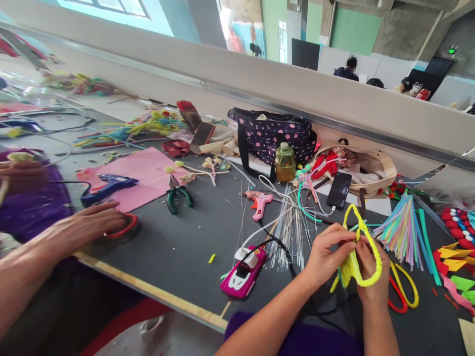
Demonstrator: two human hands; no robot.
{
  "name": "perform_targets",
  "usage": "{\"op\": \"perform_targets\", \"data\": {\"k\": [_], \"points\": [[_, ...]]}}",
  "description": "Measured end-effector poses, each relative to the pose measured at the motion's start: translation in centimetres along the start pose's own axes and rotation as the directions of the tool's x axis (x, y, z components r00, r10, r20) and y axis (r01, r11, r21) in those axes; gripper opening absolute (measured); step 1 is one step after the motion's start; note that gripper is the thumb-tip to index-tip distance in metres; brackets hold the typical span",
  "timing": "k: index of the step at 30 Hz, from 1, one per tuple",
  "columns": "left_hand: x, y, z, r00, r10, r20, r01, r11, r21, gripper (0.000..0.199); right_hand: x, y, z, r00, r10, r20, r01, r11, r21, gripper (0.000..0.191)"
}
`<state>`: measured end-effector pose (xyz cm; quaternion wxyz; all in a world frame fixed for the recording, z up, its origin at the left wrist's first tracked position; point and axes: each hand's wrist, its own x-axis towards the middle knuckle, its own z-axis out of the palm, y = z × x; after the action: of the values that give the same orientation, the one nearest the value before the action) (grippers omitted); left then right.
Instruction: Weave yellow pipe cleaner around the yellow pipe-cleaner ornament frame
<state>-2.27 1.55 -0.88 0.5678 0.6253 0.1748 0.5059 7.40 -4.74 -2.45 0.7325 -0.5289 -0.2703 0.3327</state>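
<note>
My left hand pinches a bright yellow fuzzy pipe-cleaner piece, bent into a large pointed loop with a denser yellow part below. My right hand grips the same piece from the other side, its fingertips close to the left ones and partly hidden behind the loop. Both hands are raised just over the dark tabletop. Beside my right wrist lie scissors with one red and one yellow handle. Left of my forearm sits a magenta and white car-shaped power strip with cables plugged in.
Thin metal wires and a pink glue gun lie mid-table. Pastel pipe cleaners fan out at right. A phone, bottle and patterned bag stand behind. At left, a co-worker's hand rests by red-handled scissors.
</note>
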Motion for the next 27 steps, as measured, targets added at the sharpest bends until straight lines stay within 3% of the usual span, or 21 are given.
{"op": "perform_targets", "data": {"k": [4, 7, 14, 17, 20, 24, 27], "points": [[-0.1, 0.0, 0.1, 0.999, 0.034, -0.014, -0.033, 0.997, 0.063, 0.017, -0.1, 0.0, -0.1, 0.997, -0.056, -0.06, 0.055, 0.998, -0.024, 0.024], [-0.2, -0.1, 0.2, 0.998, 0.065, -0.022, -0.062, 0.993, 0.102, 0.018, -0.2, 0.0, -0.3, 0.989, -0.123, -0.082, 0.11, 0.982, -0.154, 0.024], [-0.1, -0.5, 0.1, 0.998, 0.057, -0.012, -0.056, 0.996, 0.066, 0.02, -0.1, -0.8, -0.8, 0.936, -0.347, 0.058, 0.335, 0.829, -0.448, 0.02], [-0.2, -0.6, 0.2, 0.998, 0.057, 0.021, -0.058, 0.997, 0.05, 0.021, 0.2, -1.0, -1.2, 0.923, -0.372, 0.095, 0.367, 0.779, -0.508, 0.023], [-0.3, -0.5, 0.4, 0.997, 0.054, 0.054, -0.057, 0.997, 0.052, 0.022, 0.4, -1.0, -1.5, 0.928, -0.367, 0.056, 0.343, 0.789, -0.51, 0.025], [-0.3, -0.7, 0.7, 0.994, -0.086, -0.074, 0.083, 0.995, -0.047, 0.017, 0.4, -0.7, -1.3, 0.963, -0.265, -0.045, 0.223, 0.882, -0.415, 0.029], [0.1, -1.2, 0.4, 0.93, -0.296, -0.219, 0.237, 0.936, -0.26, 0.021, 0.5, -0.2, -1.3, 0.967, -0.241, -0.08, 0.199, 0.914, -0.353, 0.032]]}}
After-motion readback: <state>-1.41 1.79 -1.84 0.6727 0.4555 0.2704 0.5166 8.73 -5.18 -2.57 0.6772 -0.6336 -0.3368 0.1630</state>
